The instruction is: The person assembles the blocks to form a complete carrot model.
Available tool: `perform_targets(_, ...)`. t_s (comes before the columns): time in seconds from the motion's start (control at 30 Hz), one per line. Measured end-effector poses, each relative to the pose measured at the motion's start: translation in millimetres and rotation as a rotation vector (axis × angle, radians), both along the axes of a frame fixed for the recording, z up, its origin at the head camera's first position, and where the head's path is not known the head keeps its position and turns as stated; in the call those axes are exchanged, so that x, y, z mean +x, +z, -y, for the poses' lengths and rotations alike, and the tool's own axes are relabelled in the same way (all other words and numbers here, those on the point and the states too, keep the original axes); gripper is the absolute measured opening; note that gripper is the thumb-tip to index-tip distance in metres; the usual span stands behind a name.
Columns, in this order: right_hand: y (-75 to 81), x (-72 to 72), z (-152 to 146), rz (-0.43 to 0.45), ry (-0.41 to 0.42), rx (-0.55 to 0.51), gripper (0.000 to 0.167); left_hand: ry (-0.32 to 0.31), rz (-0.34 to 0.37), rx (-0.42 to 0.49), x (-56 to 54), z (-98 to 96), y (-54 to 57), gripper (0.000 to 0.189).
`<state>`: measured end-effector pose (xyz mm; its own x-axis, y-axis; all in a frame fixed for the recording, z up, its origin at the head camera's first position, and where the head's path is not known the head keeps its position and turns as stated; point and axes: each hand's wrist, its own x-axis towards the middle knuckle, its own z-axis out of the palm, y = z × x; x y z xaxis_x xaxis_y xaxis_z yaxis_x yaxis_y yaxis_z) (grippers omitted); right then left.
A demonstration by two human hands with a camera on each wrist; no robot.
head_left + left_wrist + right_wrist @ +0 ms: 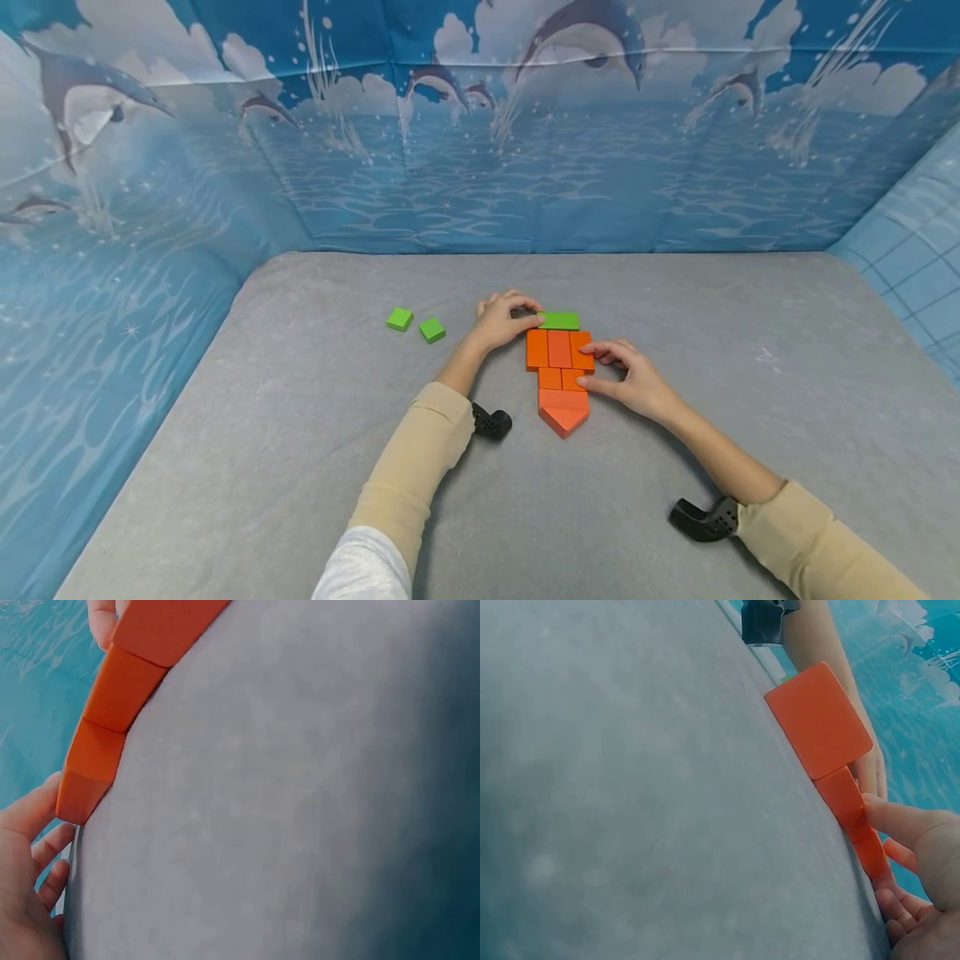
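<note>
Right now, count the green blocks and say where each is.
3 in view: a green block farthest left, a second green block just right of it, and a long green block at the left hand, beyond the orange blocks. That hand may hide more.

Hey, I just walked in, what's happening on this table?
A person is handling orange and green blocks laid flat together on the grey surface. The left hand is at the left end of the long green block; I can't tell if it's gripping. The right hand touches the right side of the orange blocks, which end in a point toward the person. Two smaller green blocks lie apart, off to the left.
</note>
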<state>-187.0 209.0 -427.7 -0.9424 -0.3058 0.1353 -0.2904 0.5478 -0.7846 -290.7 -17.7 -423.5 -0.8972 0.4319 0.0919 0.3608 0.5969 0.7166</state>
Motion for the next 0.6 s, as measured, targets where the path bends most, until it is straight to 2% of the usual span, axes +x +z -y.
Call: perform_targets(0.6,0.8,0.8,0.4,-0.005,0.003,0.006,0.043,-0.008,0.004,0.012,-0.3,0.7,-1.2,0.024)
